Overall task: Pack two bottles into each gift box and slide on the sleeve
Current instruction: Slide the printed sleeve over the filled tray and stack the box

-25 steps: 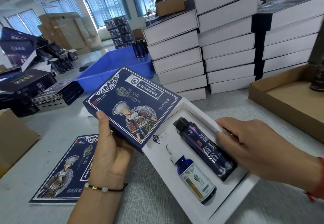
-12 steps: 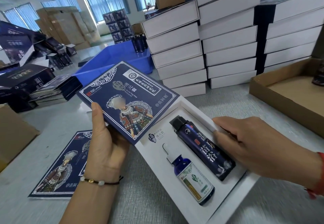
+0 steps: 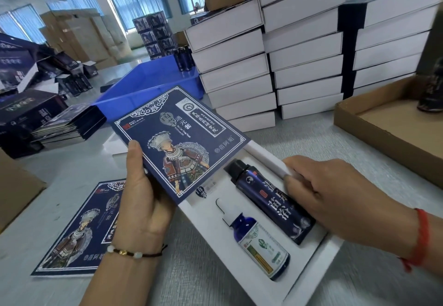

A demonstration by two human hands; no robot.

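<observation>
A white gift box (image 3: 309,265) lies open on the grey table, its far end inside a dark blue printed sleeve (image 3: 179,142). Two bottles lie in the box's insert: a tall dark blue bottle (image 3: 266,198) with a black cap on the right, and a small blue dropper bottle (image 3: 259,241) with a white label on the left. My left hand (image 3: 141,198) grips the sleeve's near left edge, thumb along its side. My right hand (image 3: 335,202) holds the box's right wall, fingers curled over the rim beside the tall bottle.
A flat sleeve (image 3: 79,231) lies on the table under my left wrist. Stacks of white boxes (image 3: 287,66) stand behind. A blue bin (image 3: 148,83) sits at the back centre, a cardboard tray (image 3: 393,126) on the right, a pile of flat sleeves (image 3: 67,123) at the left.
The sleeve has slid a little further over the box's far end, toward the bottles. Both hands keep their hold.
</observation>
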